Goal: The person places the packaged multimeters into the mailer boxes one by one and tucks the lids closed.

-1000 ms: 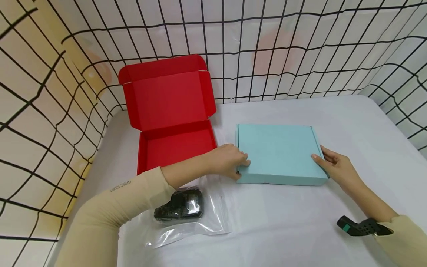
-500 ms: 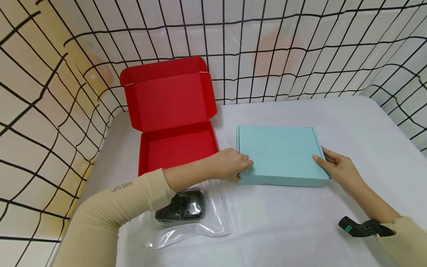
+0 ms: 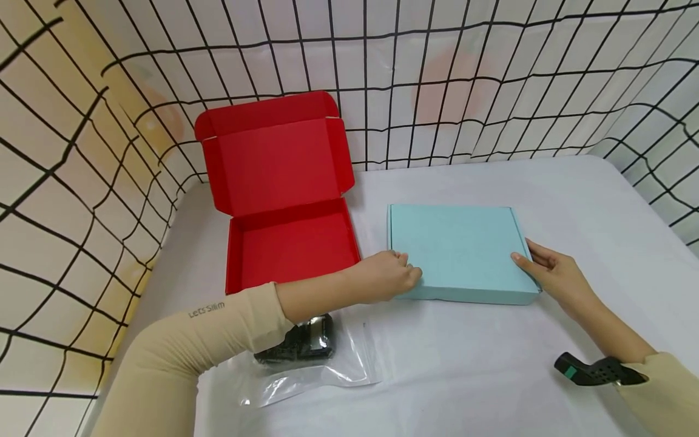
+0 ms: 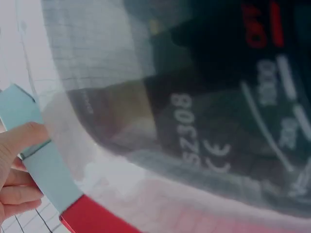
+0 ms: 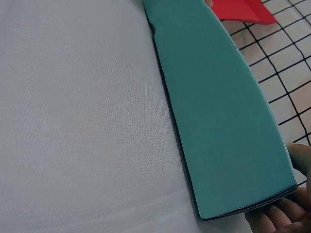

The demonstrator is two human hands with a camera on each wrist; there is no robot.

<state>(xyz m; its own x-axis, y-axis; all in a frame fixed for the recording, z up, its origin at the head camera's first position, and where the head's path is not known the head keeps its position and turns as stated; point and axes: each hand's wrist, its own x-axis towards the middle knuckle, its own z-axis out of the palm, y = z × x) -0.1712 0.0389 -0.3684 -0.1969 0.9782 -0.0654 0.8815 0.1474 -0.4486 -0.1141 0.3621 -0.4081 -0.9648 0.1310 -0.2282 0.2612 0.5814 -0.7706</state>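
A red box stands open between black mesh and a clear bag holding a black device.

Teal cardboard box, long side wall in plain sight, lower edge lying along white cloth of worktop, thin dark line where they meet. Small notch in that lower edge, toward far end. Right hand grips near short end: thumb by upper corner, fingers bent around end, in shade. At far end, past upper edge, sliver of left hand. Close by, red cardboard piece. Behind, black wire grid, pale backing showing through squares.
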